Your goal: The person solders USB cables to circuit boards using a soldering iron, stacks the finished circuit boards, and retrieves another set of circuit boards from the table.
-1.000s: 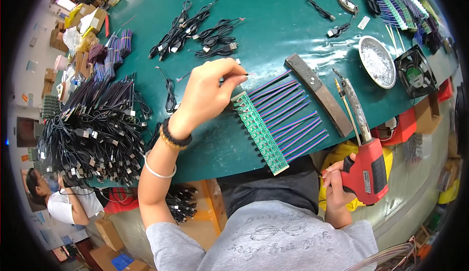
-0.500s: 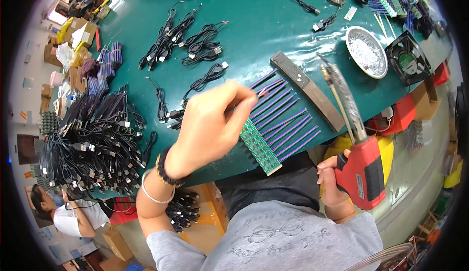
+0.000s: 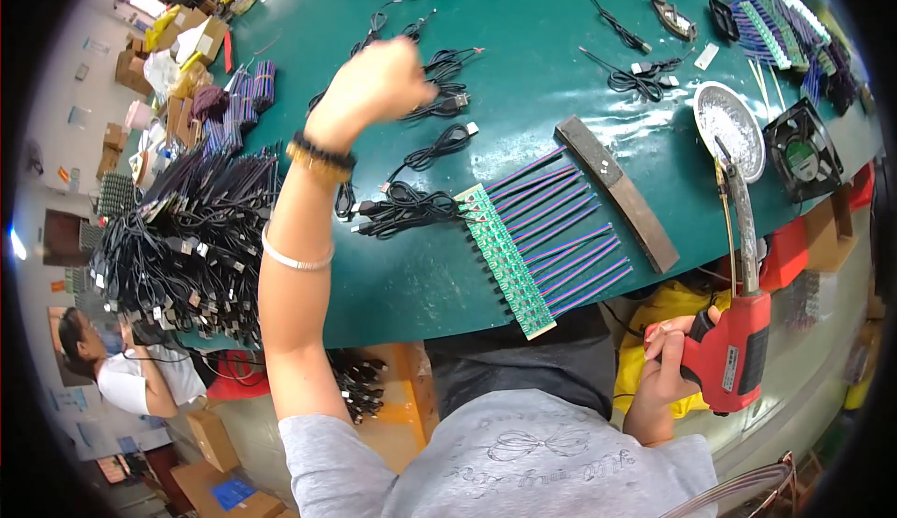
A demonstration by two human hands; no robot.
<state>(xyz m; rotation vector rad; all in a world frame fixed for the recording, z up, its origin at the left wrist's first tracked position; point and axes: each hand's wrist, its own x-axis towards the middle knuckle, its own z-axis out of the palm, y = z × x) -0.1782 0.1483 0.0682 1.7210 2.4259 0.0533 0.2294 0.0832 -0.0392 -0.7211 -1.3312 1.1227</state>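
— What do you see around you?
— Your dark green desk (image 3: 523,42) fills the upper view, its near edge curving toward you.

— And past its left edge?
— You have cardboard boxes (image 3: 126,65) stacked on a pale floor (image 3: 56,98), and another person (image 3: 121,368) sits low near the near-left corner beside more cartons (image 3: 217,439). Light is bright and even.

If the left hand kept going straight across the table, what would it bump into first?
Probably the loose black cables lying just past the left hand on the green table. The hand may be raised above them; depth is unclear.
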